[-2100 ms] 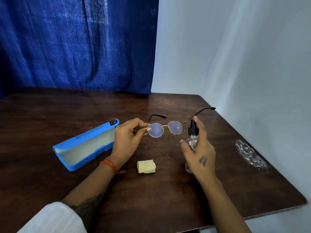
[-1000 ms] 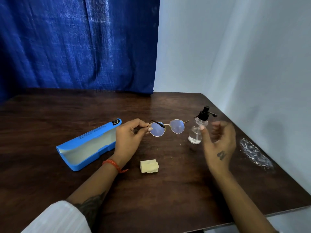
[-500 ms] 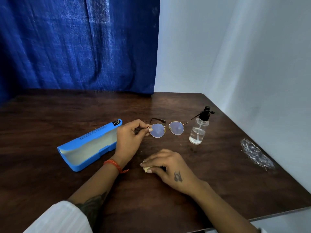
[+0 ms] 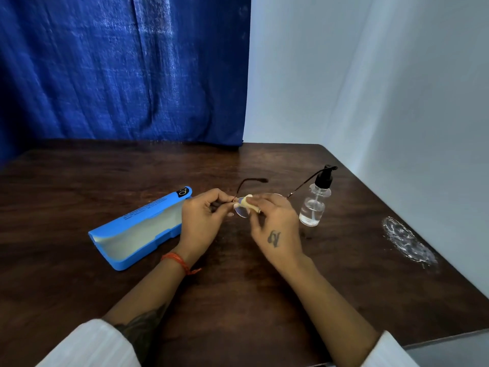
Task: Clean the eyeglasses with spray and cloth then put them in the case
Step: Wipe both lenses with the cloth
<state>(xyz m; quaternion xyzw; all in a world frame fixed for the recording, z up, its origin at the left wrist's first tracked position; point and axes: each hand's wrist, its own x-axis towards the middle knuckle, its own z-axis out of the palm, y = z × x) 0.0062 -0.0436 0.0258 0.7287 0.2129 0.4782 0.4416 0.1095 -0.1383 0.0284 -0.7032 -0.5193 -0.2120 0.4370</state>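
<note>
We see the left hand (image 4: 203,221) pinching the glasses (image 4: 242,210) by the frame's left end, above the worktop (image 4: 238,300). Right hand (image 4: 275,223) pinches the cloth (image 4: 248,203) against the left lens. Case (image 4: 137,229) lies open to the left, nothing inside. Spray bottle (image 4: 315,205) stands upright just right of the hands, with some clear liquid at the bottom.
</note>
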